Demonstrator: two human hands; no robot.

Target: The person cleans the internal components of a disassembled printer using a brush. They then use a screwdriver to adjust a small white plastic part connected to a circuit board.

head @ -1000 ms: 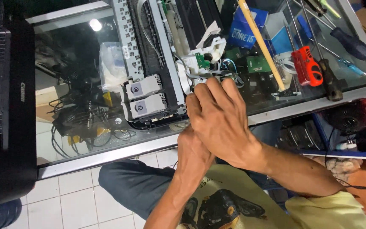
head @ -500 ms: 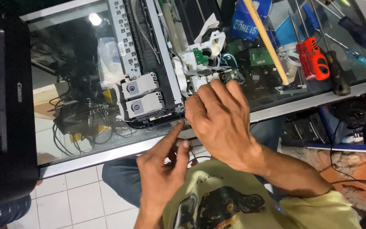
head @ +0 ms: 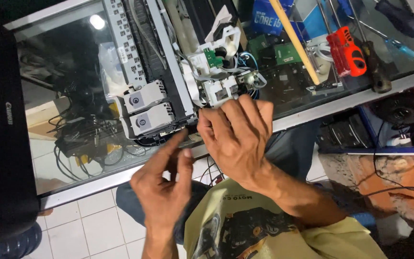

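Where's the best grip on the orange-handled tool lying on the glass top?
Probably the orange-handled tool is best taken by its ribbed orange body, pinched across the width from above. It lies flat on the glass counter, with a wooden stick on one side and a dark-handled screwdriver on the other, so side access looks tight.

a glass-topped counter [head: 63,62] carries an opened printer mechanism [head: 168,81], screwdrivers [head: 360,52] and a wooden stick [head: 295,43].

Printer assy [head: 168,81] lies on glass table [head: 63,62], centre. Cartridges [head: 147,110] at its near-left end. Right hand [head: 238,134] at near edge, left hand [head: 164,187] nearer. Screwdrivers [head: 360,52] far right.
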